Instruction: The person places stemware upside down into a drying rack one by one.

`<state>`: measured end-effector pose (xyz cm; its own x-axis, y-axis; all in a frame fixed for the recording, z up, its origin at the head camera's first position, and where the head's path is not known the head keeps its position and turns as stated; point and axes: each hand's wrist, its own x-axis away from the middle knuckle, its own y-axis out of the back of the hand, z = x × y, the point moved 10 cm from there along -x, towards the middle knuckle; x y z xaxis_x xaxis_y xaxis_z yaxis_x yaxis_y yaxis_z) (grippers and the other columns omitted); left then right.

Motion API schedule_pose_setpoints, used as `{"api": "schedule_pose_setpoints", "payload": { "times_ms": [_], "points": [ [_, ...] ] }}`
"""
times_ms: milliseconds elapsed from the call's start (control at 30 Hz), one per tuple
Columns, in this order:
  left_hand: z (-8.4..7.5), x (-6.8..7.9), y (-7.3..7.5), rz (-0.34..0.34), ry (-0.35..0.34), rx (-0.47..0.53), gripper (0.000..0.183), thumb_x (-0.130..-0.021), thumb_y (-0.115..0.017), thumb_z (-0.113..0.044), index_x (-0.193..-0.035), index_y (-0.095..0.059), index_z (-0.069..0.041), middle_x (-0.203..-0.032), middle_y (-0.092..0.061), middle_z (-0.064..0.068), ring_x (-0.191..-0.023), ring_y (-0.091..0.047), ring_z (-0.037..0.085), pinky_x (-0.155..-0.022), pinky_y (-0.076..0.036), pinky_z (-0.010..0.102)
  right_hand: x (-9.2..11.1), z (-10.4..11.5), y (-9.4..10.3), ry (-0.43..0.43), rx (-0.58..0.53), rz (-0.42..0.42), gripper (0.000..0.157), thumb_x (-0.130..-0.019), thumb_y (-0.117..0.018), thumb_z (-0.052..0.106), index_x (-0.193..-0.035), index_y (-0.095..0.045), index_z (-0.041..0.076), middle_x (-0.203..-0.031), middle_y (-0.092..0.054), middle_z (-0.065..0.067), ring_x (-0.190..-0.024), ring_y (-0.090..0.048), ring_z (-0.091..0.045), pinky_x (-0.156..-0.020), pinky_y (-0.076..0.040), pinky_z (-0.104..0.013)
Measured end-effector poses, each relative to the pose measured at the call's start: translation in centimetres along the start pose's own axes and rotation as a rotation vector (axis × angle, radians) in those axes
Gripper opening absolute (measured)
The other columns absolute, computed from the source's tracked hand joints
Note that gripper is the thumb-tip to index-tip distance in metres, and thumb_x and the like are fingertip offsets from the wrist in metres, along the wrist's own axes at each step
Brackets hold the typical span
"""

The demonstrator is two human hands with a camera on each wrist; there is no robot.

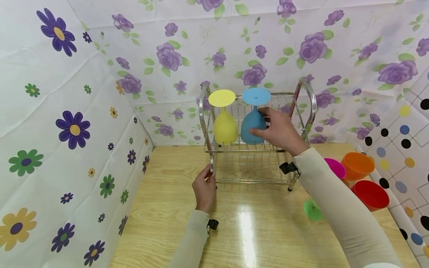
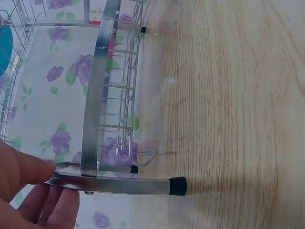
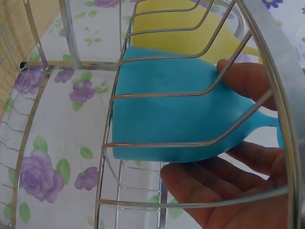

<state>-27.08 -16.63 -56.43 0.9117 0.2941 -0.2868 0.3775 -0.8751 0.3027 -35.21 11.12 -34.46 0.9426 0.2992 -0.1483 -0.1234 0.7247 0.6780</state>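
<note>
A two-tier metal dish rack (image 1: 251, 150) stands against the flowered backdrop. On its upper tier a blue goblet (image 1: 253, 126) is upside down, its round base on top. My right hand (image 1: 279, 130) holds that goblet by the bowl, thumb on one side and fingers on the other, as the right wrist view also shows through the wires. Left of it, a yellow goblet (image 1: 225, 128) is inverted on the same tier. My left hand (image 1: 204, 188) pinches the rack's front left leg; in the left wrist view the thumb and fingers (image 2: 64, 205) wrap the metal tube.
At the right, partly behind my right sleeve, lie an orange goblet (image 1: 356, 166), a red goblet (image 1: 371, 195), a magenta goblet (image 1: 335, 168) and a green goblet base (image 1: 312, 210). The wooden table (image 1: 161, 230) meets patterned cloth walls at the left, back and right.
</note>
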Motion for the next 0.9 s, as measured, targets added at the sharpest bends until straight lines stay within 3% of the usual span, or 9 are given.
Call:
{"api": "schedule_pose_setpoints", "payload": {
  "times_ms": [267, 567, 700, 800, 900],
  "points": [
    [0.1, 0.1, 0.1, -0.029, -0.013, -0.025, 0.049, -0.097, -0.072, 0.003, -0.141, -0.071, -0.02, -0.118, -0.076, 0.015, -0.107, -0.073, 0.024, -0.087, -0.066, 0.03, 1.8, 0.3, 1.6, 0.003, -0.026, -0.064, 0.084, -0.093, -0.083, 0.039, -0.161, -0.042, 0.012, -0.161, -0.049, -0.018, -0.144, -0.053, -0.041, -0.116, -0.05, -0.058],
    [-0.1, 0.1, 0.3, -0.047, 0.005, -0.007, 0.046, -0.097, -0.074, 0.002, -0.137, -0.073, -0.019, -0.115, -0.078, 0.016, -0.104, -0.075, 0.025, -0.084, -0.067, 0.038, 6.6, 1.4, 5.7, 0.067, -0.071, -0.223, 0.068, -0.094, -0.082, 0.035, -0.152, -0.055, 0.012, -0.15, -0.06, -0.011, -0.136, -0.061, -0.032, -0.113, -0.053, -0.051],
    [0.1, 0.0, 0.2, -0.044, 0.024, 0.001, 0.046, -0.097, -0.074, 0.002, -0.137, -0.073, -0.019, -0.116, -0.078, 0.018, -0.103, -0.075, 0.025, -0.084, -0.067, 0.036, 9.7, 0.7, 7.2, 0.05, -0.072, -0.273, 0.065, -0.093, -0.084, 0.032, -0.15, -0.058, 0.014, -0.148, -0.062, -0.007, -0.133, -0.062, -0.025, -0.108, -0.054, -0.028],
    [0.2, 0.0, 0.2, -0.044, 0.034, 0.006, 0.045, -0.097, -0.074, 0.001, -0.137, -0.073, -0.019, -0.116, -0.078, 0.018, -0.103, -0.075, 0.024, -0.085, -0.067, 0.034, 12.3, -0.6, 8.2, 0.018, -0.074, -0.317, 0.064, -0.092, -0.086, 0.028, -0.149, -0.06, 0.018, -0.146, -0.062, -0.003, -0.129, -0.061, -0.009, -0.101, -0.05, -0.008],
    [0.2, 0.0, 0.4, -0.049, 0.045, 0.008, 0.044, -0.097, -0.074, 0.0, -0.136, -0.073, -0.019, -0.116, -0.078, 0.014, -0.103, -0.074, 0.023, -0.084, -0.066, 0.031, 14.7, -1.9, 9.1, -0.001, -0.066, -0.362, 0.063, -0.09, -0.087, 0.024, -0.148, -0.061, 0.02, -0.143, -0.063, 0.001, -0.121, -0.059, 0.005, -0.096, -0.047, 0.0]
  ]
}}
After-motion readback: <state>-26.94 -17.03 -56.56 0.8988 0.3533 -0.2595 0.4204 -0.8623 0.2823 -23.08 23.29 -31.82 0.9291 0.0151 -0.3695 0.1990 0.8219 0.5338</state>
